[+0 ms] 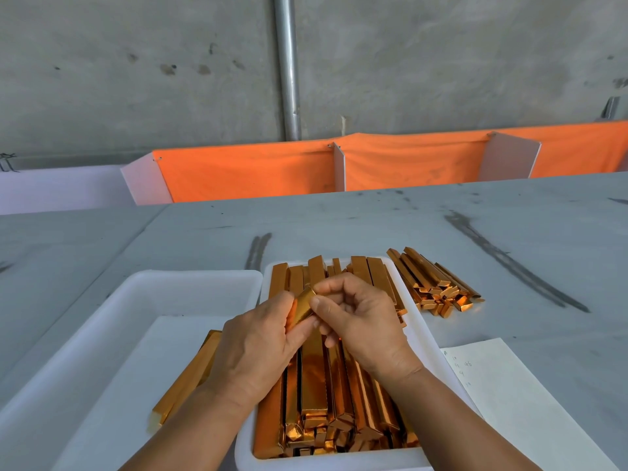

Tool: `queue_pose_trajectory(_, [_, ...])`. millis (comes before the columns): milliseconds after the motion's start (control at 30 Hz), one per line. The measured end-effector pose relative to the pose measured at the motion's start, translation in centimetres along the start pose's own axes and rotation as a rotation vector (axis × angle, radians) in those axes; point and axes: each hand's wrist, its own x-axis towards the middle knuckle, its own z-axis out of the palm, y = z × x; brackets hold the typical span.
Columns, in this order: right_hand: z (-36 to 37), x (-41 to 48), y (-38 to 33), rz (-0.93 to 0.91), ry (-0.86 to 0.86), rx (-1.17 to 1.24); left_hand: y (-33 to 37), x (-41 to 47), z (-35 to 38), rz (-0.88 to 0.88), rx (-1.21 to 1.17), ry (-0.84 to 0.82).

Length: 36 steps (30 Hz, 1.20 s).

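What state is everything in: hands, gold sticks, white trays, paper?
Left hand, pinches short gold foil piece.
Right hand, pinches it too.
Short gold foil piece, held tilted over the full tray.
Right white plastic tray, packed with gold foil sticks.
Left white plastic tray, nearly empty, few sticks.
Gold stick pile, loose on grey table.
White paper sheet, flat, handwritten.

The shiny gold foil strip [300, 309], partly folded, sits tilted at the frame's centre, upper end leaning right, pinched between left hand [253, 348] and right hand [360, 317].
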Motion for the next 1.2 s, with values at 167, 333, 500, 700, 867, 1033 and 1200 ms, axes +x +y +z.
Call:
queue_pose_trajectory(167, [0.0,0.0,-0.1,0.017,0.021,-0.05,0.3,-0.1,-0.3,0.033,0.02,-0.002])
queue_pose_trajectory(333, [-0.2,0.2,-0.2,0.042,0.022,-0.024,0.4,-0.3,-0.6,0.079,-0.025,0.0])
queue_pose_trajectory(500, [-0.3,0.2,-0.2,0.047,0.027,0.019,0.5,-0.4,-0.7,0.112,-0.063,0.01])
queue_pose_trajectory(700, [-0.3,0.1,-0.4,0.071,0.026,0.024,0.7,-0.3,-0.8,0.133,-0.053,-0.001])
queue_pose_trajectory(867, [-0.5,0.1,-1.1,0.079,-0.003,0.003,0.4,-0.3,-0.7,0.125,-0.091,0.016])
queue_pose_trajectory(1033, [-1.0,0.4,-2.3,0.167,-0.072,0.102,0.2,-0.2,-0.6,0.039,-0.237,0.105])
queue_pose_trajectory(1200, [-0.4,1.0,-3.0,0.097,-0.047,0.023,-0.1,-0.1,-0.4,-0.029,-0.261,0.144])
